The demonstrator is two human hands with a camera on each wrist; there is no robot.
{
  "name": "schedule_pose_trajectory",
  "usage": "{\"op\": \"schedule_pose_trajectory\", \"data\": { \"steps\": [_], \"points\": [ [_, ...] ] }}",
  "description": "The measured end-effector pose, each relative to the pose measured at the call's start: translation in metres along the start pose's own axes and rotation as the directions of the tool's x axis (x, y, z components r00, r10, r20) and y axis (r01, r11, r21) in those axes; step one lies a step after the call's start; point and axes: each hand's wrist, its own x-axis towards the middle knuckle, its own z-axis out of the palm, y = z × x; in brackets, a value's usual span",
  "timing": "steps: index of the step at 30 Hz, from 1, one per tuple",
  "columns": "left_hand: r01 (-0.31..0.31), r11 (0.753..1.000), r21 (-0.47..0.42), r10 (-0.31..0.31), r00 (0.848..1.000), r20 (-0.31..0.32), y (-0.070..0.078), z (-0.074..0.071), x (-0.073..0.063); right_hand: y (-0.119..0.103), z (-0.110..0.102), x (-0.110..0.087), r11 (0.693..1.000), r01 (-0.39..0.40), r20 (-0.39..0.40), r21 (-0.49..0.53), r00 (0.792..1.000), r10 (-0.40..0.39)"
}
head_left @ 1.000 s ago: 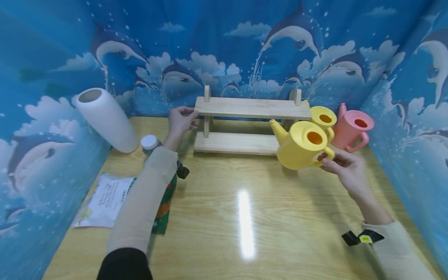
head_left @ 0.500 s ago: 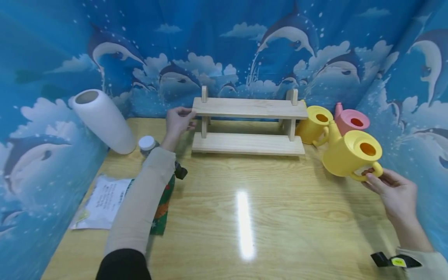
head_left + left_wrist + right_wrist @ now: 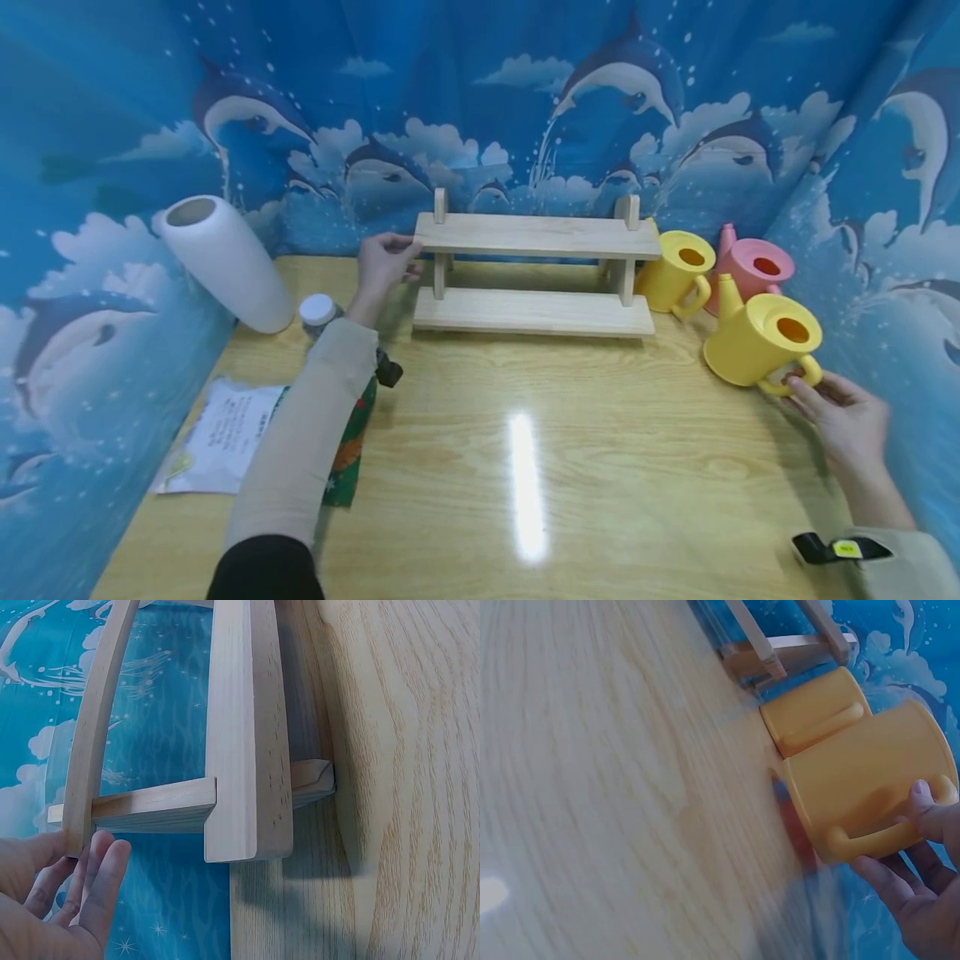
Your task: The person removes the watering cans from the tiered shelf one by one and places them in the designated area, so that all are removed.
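Observation:
My right hand (image 3: 847, 417) grips the handle of a yellow watering can (image 3: 757, 342), held at the right side of the table in front of a pink watering can (image 3: 757, 265). In the right wrist view, thumb and fingers close round the handle of that same can (image 3: 870, 772). With thumb and fingers, my left hand (image 3: 382, 267) pinches the left end of the upper board of a two-tier wooden shelf (image 3: 536, 235); the left wrist view shows this board end (image 3: 82, 780) between them. A second yellow watering can (image 3: 675, 271) stands against the shelf's right end.
A white vase (image 3: 228, 267) leans at the back left. Near my left forearm are a white-capped bottle (image 3: 318, 311), a white printed packet (image 3: 225, 433) and a dark green patterned packet (image 3: 351, 450). Dolphin-print curtains (image 3: 495, 100) border the wooden table (image 3: 600, 467).
My right hand has carried the yellow watering can rightward, away from the shelf front, then slightly lower. My left hand keeps its hold on the shelf end.

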Motion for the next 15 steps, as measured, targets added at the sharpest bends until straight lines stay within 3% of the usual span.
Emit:
{"op": "schedule_pose_trajectory", "data": {
  "steps": [8, 15],
  "points": [
    [-0.008, 1.0, 0.029, 0.008, 1.0, -0.007, 0.001, 0.002, 0.0, 0.009, -0.001, 0.01, 0.999, -0.022, -0.034, -0.028, 0.999, 0.021],
    [-0.007, 1.0, 0.017, 0.008, 1.0, -0.029, -0.003, -0.002, 0.002, 0.009, 0.008, 0.019, 0.994, -0.028, -0.019, -0.103, 0.999, 0.026]
  ]
}}
